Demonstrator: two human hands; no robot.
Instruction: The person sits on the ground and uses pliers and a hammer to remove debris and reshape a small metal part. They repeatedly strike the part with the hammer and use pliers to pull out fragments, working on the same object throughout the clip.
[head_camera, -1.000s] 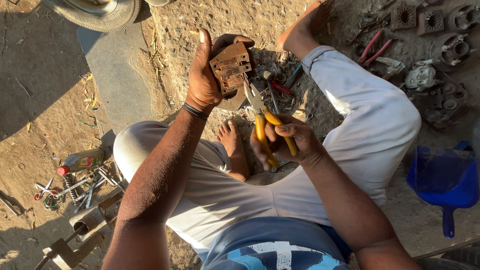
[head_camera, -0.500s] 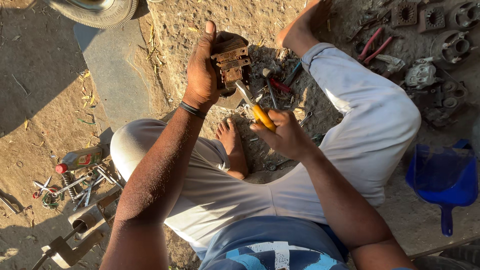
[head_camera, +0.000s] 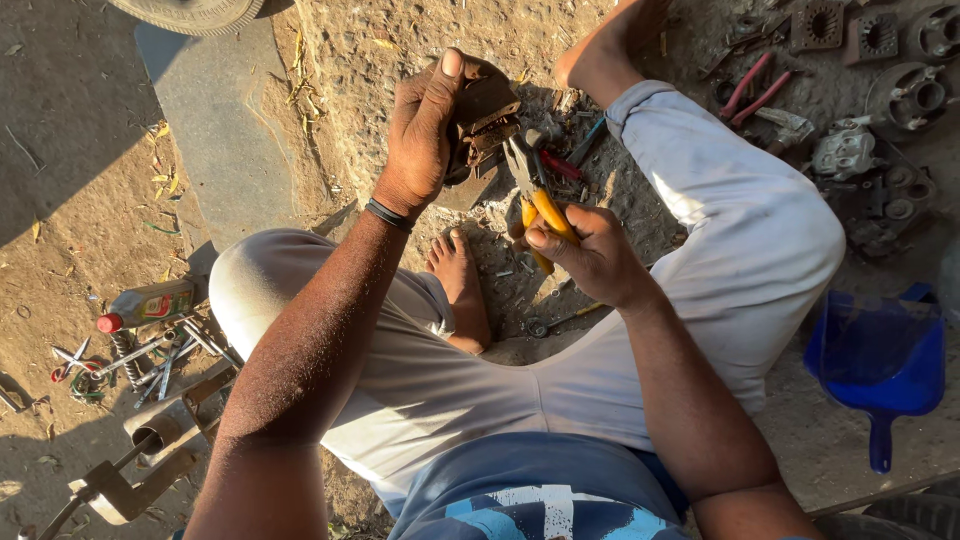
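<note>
Far left on the dirt ground (head_camera: 80, 240): a small bottle w/ red cap (head_camera: 145, 305) lying on its side, next to a scatter of loose metal spanners and bits (head_camera: 150, 355), all near the knee, prob. for easy reach. Below them a grey metal bracket piece (head_camera: 135, 470).

Centre: left hand (head_camera: 425, 135) raised over the lap, grip clamped round a rusty brown metal part (head_camera: 485, 115), thumb up along its side, fingers wrapped behind it; held up and turned toward the tool, so its edge is exposed. Right hand (head_camera: 590, 255) closed on the yellow-handled pliers (head_camera: 535, 190), handles squeezed near together, jaws touching the part's lower right edge. Can't tell what the jaws bite.

Bare foot (head_camera: 460, 290) tucked under; person sits cross-legged in pale trousers.

Right: red-handled tool (head_camera: 750, 85), grey cast metal machine parts (head_camera: 880, 120), and a blue plastic scoop (head_camera: 880, 365) well apart from the hands.
</note>
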